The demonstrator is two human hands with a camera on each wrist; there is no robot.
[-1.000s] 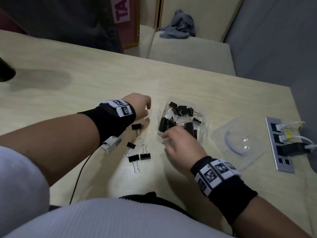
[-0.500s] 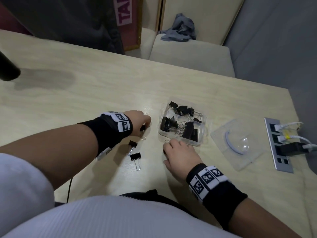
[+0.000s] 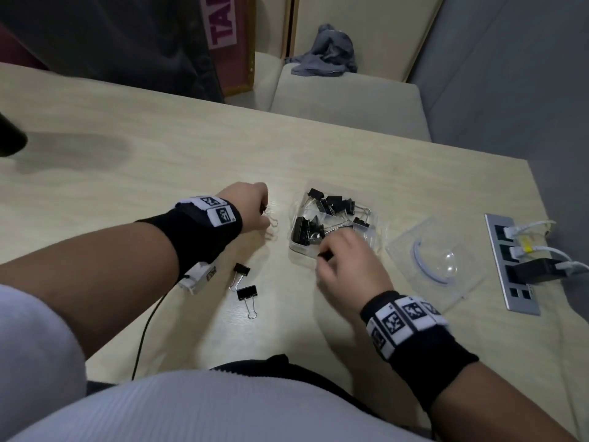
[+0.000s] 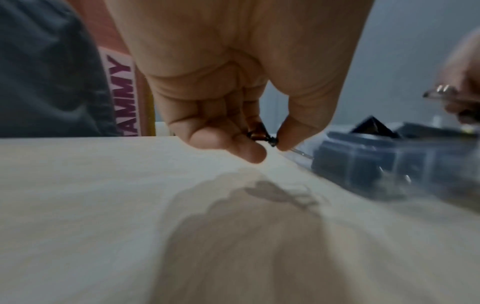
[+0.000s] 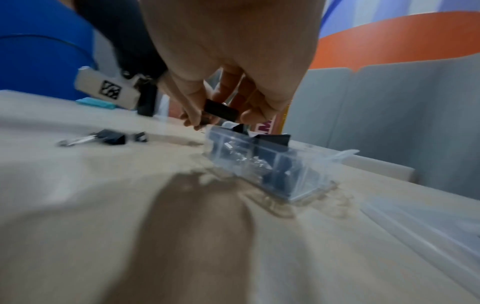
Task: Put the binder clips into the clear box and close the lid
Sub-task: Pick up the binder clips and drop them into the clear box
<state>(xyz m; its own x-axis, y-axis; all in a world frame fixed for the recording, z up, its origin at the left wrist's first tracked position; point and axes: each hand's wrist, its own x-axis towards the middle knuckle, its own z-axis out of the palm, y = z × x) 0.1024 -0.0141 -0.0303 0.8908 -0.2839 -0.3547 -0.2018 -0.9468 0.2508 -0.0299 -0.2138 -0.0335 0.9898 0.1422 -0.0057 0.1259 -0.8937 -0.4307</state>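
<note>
A clear box sits mid-table with several black binder clips inside. Its clear lid lies flat to the right of it. My left hand pinches one binder clip just above the table, left of the box. At the box's near edge my right hand holds another binder clip. Two loose binder clips lie on the table between my arms.
A grey power strip with plugged cables runs along the table's right edge. A thin black cable trails from my left wrist toward the near edge. A dark object pokes in at far left. A cushioned bench stands beyond the table.
My left hand dropped onto a clip left of the box and has lifted it. My right hand took a clip off the table and has carried it up to the box's near edge.
</note>
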